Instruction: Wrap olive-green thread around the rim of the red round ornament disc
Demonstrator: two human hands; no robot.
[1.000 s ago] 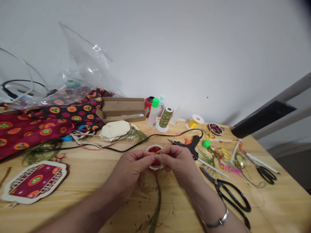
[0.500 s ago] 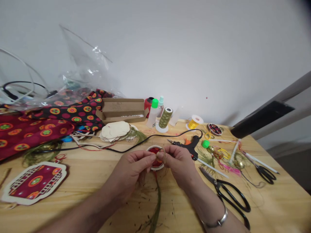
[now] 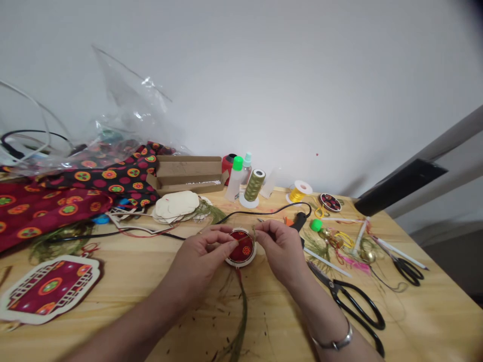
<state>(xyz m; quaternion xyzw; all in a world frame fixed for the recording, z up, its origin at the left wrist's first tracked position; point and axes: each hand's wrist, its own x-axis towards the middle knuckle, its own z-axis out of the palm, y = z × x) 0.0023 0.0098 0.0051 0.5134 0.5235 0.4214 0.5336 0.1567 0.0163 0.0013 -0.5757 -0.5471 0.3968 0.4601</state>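
My left hand (image 3: 204,261) and my right hand (image 3: 281,246) meet over a small round red ornament (image 3: 242,248) with a white rim, lying on the wooden table (image 3: 151,301). Both hands pinch a thin olive-green thread (image 3: 252,234) stretched across the ornament's top. A green tassel (image 3: 241,322) hangs from below the ornament and trails toward me. A metal bracelet (image 3: 337,342) is on my right wrist.
Big black scissors (image 3: 350,301) lie right of my right hand, smaller scissors (image 3: 405,266) farther right. A black glue gun (image 3: 298,221), a green thread spool (image 3: 254,186), bottles (image 3: 236,178), a cardboard box (image 3: 188,173), patterned red fabric (image 3: 49,201) and a red panel (image 3: 49,286) lie around.
My hands have moved slightly apart and farther from me, drawing the thread out across the ornament, which now shows between them. The view has shifted a little.
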